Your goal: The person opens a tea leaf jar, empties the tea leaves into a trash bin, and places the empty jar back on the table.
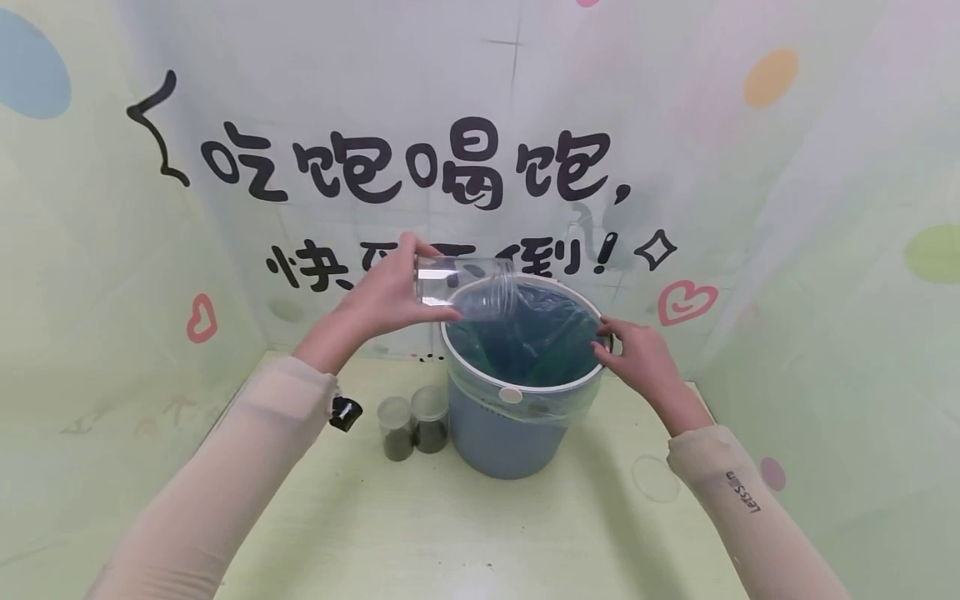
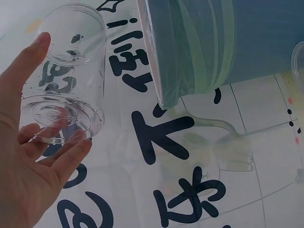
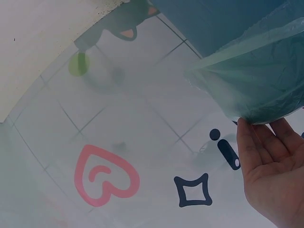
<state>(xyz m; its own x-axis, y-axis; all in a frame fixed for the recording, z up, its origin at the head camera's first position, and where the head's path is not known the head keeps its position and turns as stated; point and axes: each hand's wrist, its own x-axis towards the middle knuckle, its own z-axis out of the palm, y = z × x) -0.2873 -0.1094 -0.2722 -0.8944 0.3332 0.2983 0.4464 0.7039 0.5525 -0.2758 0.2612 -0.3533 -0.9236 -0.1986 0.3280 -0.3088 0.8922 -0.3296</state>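
Note:
My left hand (image 1: 386, 292) grips a clear jar (image 1: 468, 287) lying on its side. Its threaded mouth points right, over the left rim of a blue trash bin (image 1: 506, 442). In the left wrist view the see-through jar (image 2: 66, 85) has small droplets on its wall, with thumb and fingers spread round its base end. My right hand (image 1: 637, 354) holds the bin's right rim, thumb inside. From the right wrist, my fingers are at the edge of the green translucent bin liner (image 3: 256, 85), which is folded over the rim.
Two small clear jars (image 1: 397, 429) with dark contents stand left of the bin on the pale green table (image 1: 450, 533). A clear round lid (image 1: 656, 477) lies to the right. Printed sheeting (image 1: 375, 67) hangs close behind and on both sides.

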